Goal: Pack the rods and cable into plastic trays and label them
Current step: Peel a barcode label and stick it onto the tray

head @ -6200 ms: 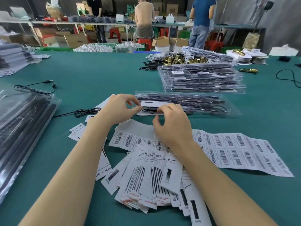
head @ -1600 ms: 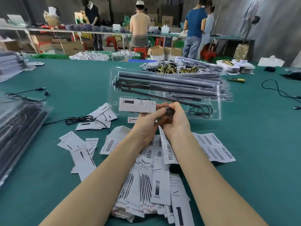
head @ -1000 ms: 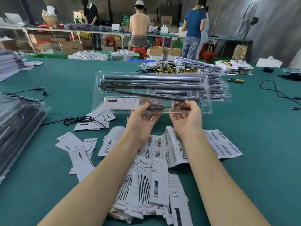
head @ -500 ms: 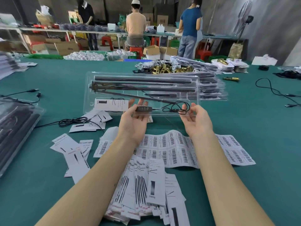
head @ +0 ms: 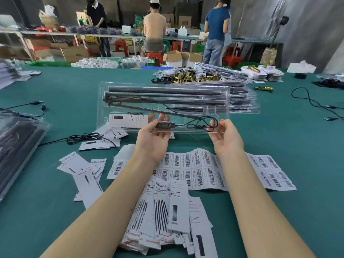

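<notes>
A clear plastic tray (head: 101,108) is lifted off the green table and tilted toward me. It holds black rods (head: 163,90), a coiled black cable (head: 202,123) with an inline controller (head: 166,125), and a white printed card (head: 128,120). My left hand (head: 152,144) lies palm up under the tray's near edge, its straight fingers showing through the plastic behind the controller. My right hand (head: 227,140) is palm up at the near right corner, fingers loosely bent by the cable coil.
A barcode label sheet (head: 204,170) and a heap of printed cards (head: 160,216) lie below my hands. Packed trays are stacked behind (head: 242,101) and at the left edge (head: 16,146). A loose cable (head: 83,136), brass fittings (head: 191,78) and another cable (head: 312,103) lie around. People work at far benches.
The tray was lying flat while I worked at its label; it then came up off the table. My hands moved apart along its near edge and turned palm up.
</notes>
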